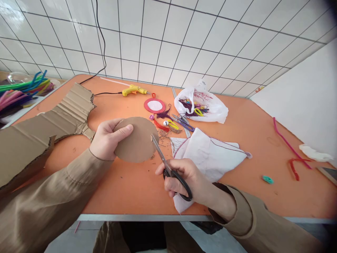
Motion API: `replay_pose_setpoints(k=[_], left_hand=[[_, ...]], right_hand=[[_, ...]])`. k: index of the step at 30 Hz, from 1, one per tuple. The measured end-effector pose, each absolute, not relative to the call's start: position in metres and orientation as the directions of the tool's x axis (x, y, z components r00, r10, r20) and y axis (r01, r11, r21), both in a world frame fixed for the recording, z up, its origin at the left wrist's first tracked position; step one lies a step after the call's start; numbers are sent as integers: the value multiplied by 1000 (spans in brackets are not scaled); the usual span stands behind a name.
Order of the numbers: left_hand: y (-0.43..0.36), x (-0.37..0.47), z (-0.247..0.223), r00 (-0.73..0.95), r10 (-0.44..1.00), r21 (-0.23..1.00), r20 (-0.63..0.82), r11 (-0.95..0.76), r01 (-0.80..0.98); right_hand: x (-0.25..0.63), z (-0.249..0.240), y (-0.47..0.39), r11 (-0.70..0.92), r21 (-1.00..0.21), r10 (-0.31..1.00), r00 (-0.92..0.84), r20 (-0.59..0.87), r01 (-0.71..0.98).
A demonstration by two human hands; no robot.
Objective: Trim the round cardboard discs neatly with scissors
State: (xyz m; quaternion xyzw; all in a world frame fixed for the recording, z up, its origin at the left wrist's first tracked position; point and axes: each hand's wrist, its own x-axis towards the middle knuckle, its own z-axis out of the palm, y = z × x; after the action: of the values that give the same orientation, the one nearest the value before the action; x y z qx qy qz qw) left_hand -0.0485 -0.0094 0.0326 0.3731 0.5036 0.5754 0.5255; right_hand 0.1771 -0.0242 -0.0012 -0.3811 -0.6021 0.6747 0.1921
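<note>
A round piece of brown cardboard point(137, 142) is held by my left hand point(109, 138), its thumb lying on top near the left edge. My right hand point(184, 179) is closed around the black handles of a pair of scissors point(162, 157). The tips of the blades touch the right edge of the cardboard circle. Just under my right hand lies a folded white cloth point(207, 154) with dark red stitching. Behind the circle are a red-rimmed round piece point(154, 105), a purple tassel, a red tassel and small bells.
A large cut cardboard sheet point(60, 116) covers the left side. Toward the wall lie a yellow glue gun point(134, 90) with its cord, purple-handled scissors point(184, 123) and a white plastic bag point(213, 109) of threads. Pipe cleaners point(292, 144) are at right, others at far left.
</note>
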Motion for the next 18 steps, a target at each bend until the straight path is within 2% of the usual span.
replay_pose_setpoints(k=[11,18], left_hand=[[-10,-48,34,-189,977,978,-97,58,-200],[-7,-51,32,-216,976,995,2,-24,-98]], right_hand=[[177,-3,-26,-130,-967,744,-623,-240,218],[175,-2,-26,-56,-955,787,-575,-222,291]])
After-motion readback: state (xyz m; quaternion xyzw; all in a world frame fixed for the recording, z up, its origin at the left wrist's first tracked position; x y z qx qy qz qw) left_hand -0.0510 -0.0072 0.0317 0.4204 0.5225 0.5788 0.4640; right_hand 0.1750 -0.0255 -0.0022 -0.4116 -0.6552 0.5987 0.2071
